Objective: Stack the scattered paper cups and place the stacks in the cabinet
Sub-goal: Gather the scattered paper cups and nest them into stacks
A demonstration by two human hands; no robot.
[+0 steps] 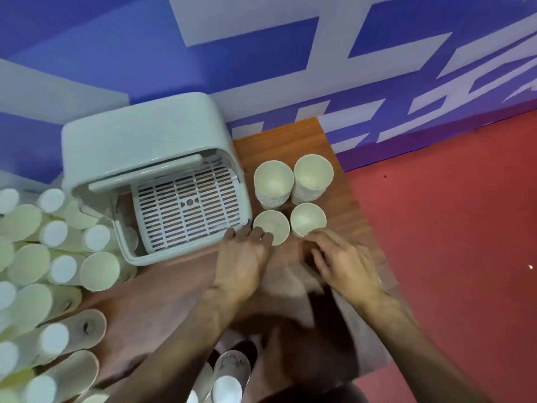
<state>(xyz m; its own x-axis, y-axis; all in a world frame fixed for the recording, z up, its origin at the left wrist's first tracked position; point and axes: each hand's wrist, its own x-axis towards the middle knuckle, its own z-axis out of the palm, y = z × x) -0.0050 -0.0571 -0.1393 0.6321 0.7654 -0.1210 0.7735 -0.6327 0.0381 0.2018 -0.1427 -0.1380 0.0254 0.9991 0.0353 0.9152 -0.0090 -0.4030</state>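
Right hand [345, 263] blurred; scattered cups [35, 257] cropped at edge.

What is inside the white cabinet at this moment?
Inside the white cabinet lies a white slotted tray, with no cup visible on it. The raised door covers the back part, so what is there cannot be seen.

Paper cups [273, 181]: matt off-white paper, smooth walls. Cabinet [139, 141]: pale moulded plastic, smooth, faint sheen. Slotted tray [186, 205] inside it: white plastic, matt. Table [180, 286]: reddish-brown wood-grain top, smooth, low gloss. Floor [450, 228]: red, matt. Wall [261, 68]: smooth blue-and-white printed surface.
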